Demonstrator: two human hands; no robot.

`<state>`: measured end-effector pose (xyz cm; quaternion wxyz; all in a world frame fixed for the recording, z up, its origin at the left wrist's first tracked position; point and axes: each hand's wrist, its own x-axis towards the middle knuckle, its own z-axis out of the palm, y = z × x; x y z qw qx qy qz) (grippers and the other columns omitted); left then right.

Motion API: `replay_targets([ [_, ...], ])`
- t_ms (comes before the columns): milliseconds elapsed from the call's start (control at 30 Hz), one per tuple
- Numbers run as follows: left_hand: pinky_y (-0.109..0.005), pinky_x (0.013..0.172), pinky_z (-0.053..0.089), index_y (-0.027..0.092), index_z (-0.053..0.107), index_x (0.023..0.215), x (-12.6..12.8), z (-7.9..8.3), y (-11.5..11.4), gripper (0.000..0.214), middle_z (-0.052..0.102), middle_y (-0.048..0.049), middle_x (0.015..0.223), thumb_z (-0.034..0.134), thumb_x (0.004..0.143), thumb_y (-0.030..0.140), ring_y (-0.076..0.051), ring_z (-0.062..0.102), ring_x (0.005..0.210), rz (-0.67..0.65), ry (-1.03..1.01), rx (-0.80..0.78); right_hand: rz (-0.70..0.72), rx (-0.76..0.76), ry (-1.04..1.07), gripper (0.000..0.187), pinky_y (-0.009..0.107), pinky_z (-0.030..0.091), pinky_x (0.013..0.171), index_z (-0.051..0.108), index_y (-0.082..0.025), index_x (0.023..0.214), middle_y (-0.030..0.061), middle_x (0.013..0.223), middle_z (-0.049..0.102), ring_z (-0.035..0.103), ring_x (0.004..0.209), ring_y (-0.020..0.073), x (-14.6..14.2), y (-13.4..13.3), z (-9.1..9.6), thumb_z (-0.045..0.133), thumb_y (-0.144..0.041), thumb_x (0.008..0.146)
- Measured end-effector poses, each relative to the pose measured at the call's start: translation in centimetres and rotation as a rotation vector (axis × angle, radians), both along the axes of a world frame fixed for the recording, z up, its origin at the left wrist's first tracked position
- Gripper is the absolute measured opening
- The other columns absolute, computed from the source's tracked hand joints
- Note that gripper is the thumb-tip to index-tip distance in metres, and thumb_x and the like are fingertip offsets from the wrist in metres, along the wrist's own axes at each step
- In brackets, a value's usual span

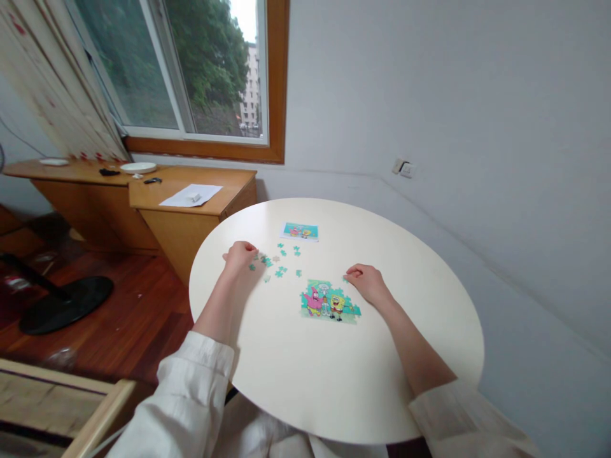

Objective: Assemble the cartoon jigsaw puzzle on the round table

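Observation:
A partly joined jigsaw puzzle (329, 303) with cartoon figures lies flat on the round white table. My right hand (366, 282) is closed in a pinch just beyond its upper right edge, with a small teal puzzle piece (345, 278) at the fingertips. To the left, my left hand (241, 256) hovers or rests beside a scatter of loose puzzle pieces (280, 271). Its fingers are pinched together; whatever is between them is too small to make out. Behind the loose pieces lies a picture card (300, 231) with a similar cartoon scene.
The round table (305, 381) has a curved edge close to my body. Behind it on the left stands a wooden cabinet (238, 184) bearing a paper sheet (176, 197) and a white dish (138, 167). A black round stand base (67, 305) is on the floor.

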<state>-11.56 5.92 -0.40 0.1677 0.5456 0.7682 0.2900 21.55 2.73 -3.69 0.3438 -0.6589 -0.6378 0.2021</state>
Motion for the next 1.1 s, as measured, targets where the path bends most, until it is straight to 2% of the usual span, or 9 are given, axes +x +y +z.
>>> replay_targets([
  [100, -0.028, 0.063, 0.04, 0.017, 0.067, 0.072, -0.6, -0.3, -0.5, 0.015, 0.069, -0.0055, 0.07, 0.066, 0.063, 0.029, -0.02, 0.062, 0.07, -0.117, -0.03, -0.09, -0.001, 0.008, 0.005, 0.011, 0.025, 0.039, 0.055, 0.064, -0.019, 0.064, 0.0007, 0.06, 0.065, 0.057, 0.058, 0.0143, 0.0, 0.0, 0.0, 0.062, -0.03, 0.064],
  [233, -0.024, 0.052, 0.036, 0.015, 0.066, 0.068, -1.3, -0.4, -0.8, 0.018, 0.066, -0.0032, 0.063, 0.071, 0.057, 0.029, -0.016, 0.057, 0.058, -0.178, -0.079, -0.128, -0.001, 0.003, 0.003, 0.012, 0.025, 0.039, 0.056, 0.064, -0.019, 0.065, 0.0006, 0.06, 0.065, 0.057, 0.058, 0.0141, 0.1, 0.1, -0.2, 0.061, -0.03, 0.065],
  [400, -0.024, 0.053, 0.04, 0.017, 0.066, 0.072, -2.2, -0.8, -0.5, 0.026, 0.066, -0.002, 0.063, 0.074, 0.049, 0.026, -0.017, 0.058, 0.057, -0.16, -0.044, -0.184, 0.02, 0.009, 0.008, 0.013, 0.025, 0.04, 0.056, 0.064, -0.019, 0.066, 0.0007, 0.061, 0.065, 0.057, 0.058, 0.0142, 0.1, 0.1, -0.4, 0.06, -0.032, 0.066],
  [567, -0.026, 0.054, 0.042, 0.018, 0.065, 0.065, -2.6, -1.4, 0.1, 0.017, 0.065, -0.0019, 0.059, 0.07, 0.049, 0.02, -0.019, 0.059, 0.057, -0.182, 0.033, -0.232, 0.023, 0.015, 0.018, 0.013, 0.025, 0.04, 0.055, 0.064, -0.019, 0.065, 0.0008, 0.06, 0.065, 0.056, 0.057, 0.0142, 0.0, 0.0, -0.4, 0.061, -0.031, 0.064],
  [733, -0.023, 0.05, 0.041, 0.018, 0.063, 0.065, -2.3, -1.4, 0.3, 0.018, 0.064, -0.001, 0.06, 0.068, 0.048, 0.018, -0.017, 0.059, 0.056, -0.222, 0.02, -0.182, 0.027, 0.004, 0.019, 0.014, 0.025, 0.039, 0.055, 0.064, -0.018, 0.066, 0.0006, 0.06, 0.064, 0.056, 0.057, 0.0138, 0.0, 0.0, -0.2, 0.061, -0.032, 0.064],
  [900, -0.022, 0.049, 0.038, 0.017, 0.063, 0.067, -1.8, -1.0, 0.1, 0.016, 0.062, -0.0001, 0.058, 0.06, 0.052, 0.013, -0.016, 0.057, 0.055, -0.264, 0.011, -0.134, 0.037, -0.02, 0.007, 0.014, 0.025, 0.039, 0.056, 0.064, -0.018, 0.068, 0.0004, 0.06, 0.064, 0.055, 0.057, 0.0135, -0.1, -0.2, 0.1, 0.061, -0.031, 0.065],
  [1100, -0.023, 0.049, 0.036, 0.014, 0.063, 0.063, -1.4, -0.9, -0.1, 0.012, 0.06, -0.0005, 0.056, 0.056, 0.054, 0.012, -0.014, 0.053, 0.052, -0.266, -0.067, -0.091, 0.062, -0.001, 0.027, 0.016, 0.025, 0.039, 0.055, 0.064, -0.018, 0.068, 0.0006, 0.06, 0.063, 0.054, 0.055, 0.013, 0.0, -0.2, -0.1, 0.06, -0.033, 0.064],
])
